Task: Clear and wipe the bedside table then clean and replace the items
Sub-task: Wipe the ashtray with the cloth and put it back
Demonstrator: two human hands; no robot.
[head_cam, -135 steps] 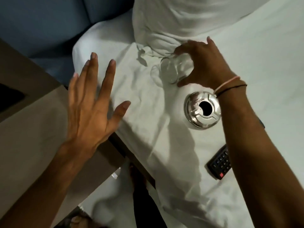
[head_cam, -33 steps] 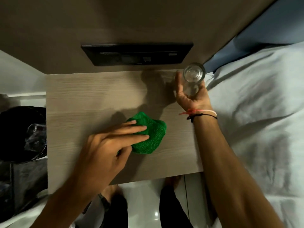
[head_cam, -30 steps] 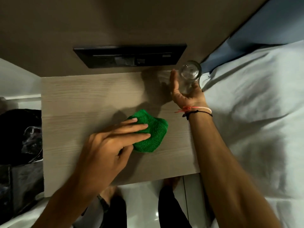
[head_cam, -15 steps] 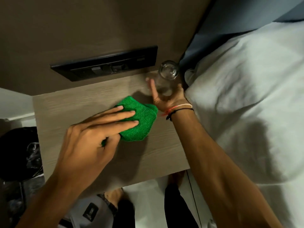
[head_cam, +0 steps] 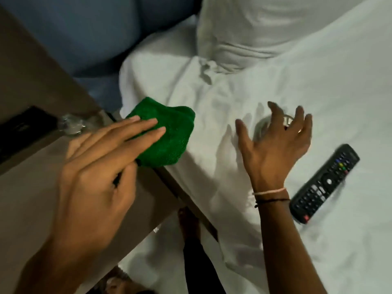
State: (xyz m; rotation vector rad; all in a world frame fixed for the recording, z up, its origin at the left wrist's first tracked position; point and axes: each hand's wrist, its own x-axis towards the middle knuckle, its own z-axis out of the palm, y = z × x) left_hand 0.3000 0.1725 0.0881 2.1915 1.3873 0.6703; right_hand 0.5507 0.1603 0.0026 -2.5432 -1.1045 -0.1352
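Right hand [head_cam: 275, 145] had left the glass [head_cam: 72, 125] at the bench's [head_cam: 31, 198] back corner, now spread over the bed's [head_cam: 318, 81] ashtray [head_cam: 262, 129]. Left hand [head_cam: 95, 172] pinched the green cloth [head_cam: 167, 136] at the bench's bed-side edge. Remote [head_cam: 324, 183] lay near.

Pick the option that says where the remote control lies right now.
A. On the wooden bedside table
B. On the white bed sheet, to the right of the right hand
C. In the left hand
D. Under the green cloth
B: the remote control lies on the white bed sheet, just right of the right hand and its wrist.
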